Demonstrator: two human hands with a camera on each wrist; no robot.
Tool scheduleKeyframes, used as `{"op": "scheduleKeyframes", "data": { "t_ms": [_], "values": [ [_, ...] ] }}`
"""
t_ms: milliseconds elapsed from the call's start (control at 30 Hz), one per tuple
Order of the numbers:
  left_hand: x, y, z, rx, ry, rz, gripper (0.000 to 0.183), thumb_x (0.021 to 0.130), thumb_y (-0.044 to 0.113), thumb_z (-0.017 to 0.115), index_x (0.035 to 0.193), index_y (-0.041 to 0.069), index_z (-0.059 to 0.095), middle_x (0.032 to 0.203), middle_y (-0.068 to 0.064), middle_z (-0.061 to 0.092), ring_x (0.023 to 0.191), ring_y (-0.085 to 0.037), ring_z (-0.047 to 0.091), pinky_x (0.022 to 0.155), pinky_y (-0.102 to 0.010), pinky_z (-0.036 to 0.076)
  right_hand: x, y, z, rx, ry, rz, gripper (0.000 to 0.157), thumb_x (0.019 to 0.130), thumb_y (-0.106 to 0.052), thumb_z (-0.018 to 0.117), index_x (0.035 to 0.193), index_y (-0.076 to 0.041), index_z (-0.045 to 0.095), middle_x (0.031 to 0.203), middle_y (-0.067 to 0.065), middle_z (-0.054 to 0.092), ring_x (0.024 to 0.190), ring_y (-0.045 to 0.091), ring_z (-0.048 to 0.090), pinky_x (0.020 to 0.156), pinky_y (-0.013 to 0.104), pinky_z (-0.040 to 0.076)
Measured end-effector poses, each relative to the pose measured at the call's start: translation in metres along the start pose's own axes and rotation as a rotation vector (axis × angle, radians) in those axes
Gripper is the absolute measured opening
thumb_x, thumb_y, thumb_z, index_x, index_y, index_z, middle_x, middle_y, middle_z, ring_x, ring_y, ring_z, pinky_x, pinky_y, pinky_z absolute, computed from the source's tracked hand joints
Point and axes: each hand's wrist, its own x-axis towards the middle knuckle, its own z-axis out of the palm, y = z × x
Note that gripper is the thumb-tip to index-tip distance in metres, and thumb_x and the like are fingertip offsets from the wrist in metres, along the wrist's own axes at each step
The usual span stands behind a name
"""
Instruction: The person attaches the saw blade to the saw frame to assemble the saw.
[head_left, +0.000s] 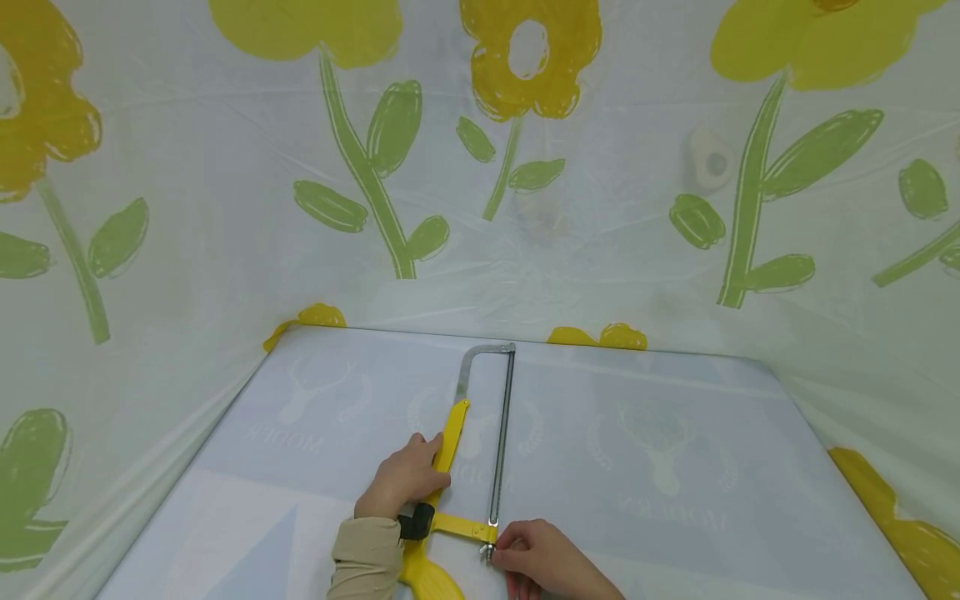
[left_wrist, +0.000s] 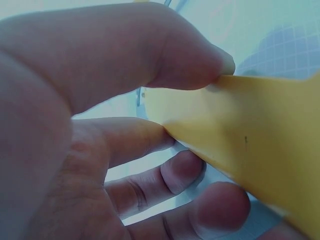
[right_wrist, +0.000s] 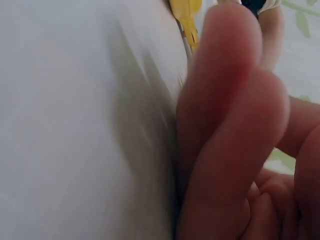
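A hacksaw lies on the table, its yellow frame [head_left: 452,437] to the left and its thin dark blade [head_left: 502,433] to the right. My left hand [head_left: 405,477] holds the yellow frame between thumb and fingers. The left wrist view shows the thumb on one face of the yellow frame [left_wrist: 260,130] and fingers along the other side. At the near end of the blade sits a small metal wing nut [head_left: 486,552]. My right hand [head_left: 547,557] pinches it with its fingertips. In the right wrist view, the fingers [right_wrist: 225,125] hide the nut.
The table [head_left: 712,450] has a pale cover with faint deer-head prints. A white sheet [head_left: 600,208] with yellow flowers hangs behind it and along both sides. The saw's yellow handle [head_left: 431,579] points towards the near edge. A dark band [head_left: 416,521] circles the left wrist.
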Motion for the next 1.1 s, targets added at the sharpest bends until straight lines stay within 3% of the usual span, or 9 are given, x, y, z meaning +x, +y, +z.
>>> {"op": "scheduleKeyframes", "data": {
  "t_ms": [167,733,1100],
  "values": [
    [-0.0001,0.0005,-0.0003,0.001,0.002,0.005,0.068,0.077,0.026,0.063,0.14,0.009,0.041,0.103,-0.011,0.047,0.067,-0.02,0.044,0.058,-0.031,0.035,-0.0003,-0.0008,0.0011,-0.008,0.037,0.021,0.021,0.08,-0.032,0.067,0.082,-0.012,0.061,0.054,0.0,0.057,0.042,0.011,0.048,0.043,0.023,0.04],
    [0.0002,0.0003,0.0006,0.0,0.0,-0.013,0.068,0.078,0.028,0.064,0.14,0.01,0.041,0.101,-0.01,0.047,0.068,-0.02,0.044,0.059,-0.031,0.035,-0.0014,-0.0007,-0.0005,0.014,-0.014,-0.024,0.018,0.082,-0.03,0.065,0.081,-0.012,0.064,0.055,0.0,0.058,0.043,0.009,0.047,0.043,0.022,0.04],
    [0.0017,0.0006,0.0009,0.004,-0.008,-0.019,0.068,0.078,0.028,0.064,0.14,0.01,0.041,0.103,-0.01,0.048,0.068,-0.02,0.044,0.059,-0.031,0.035,-0.0018,-0.0008,0.0019,-0.009,0.002,-0.013,0.028,0.082,-0.041,0.064,0.077,-0.014,0.067,0.055,0.0,0.058,0.043,0.011,0.045,0.044,0.023,0.039]
  ]
}}
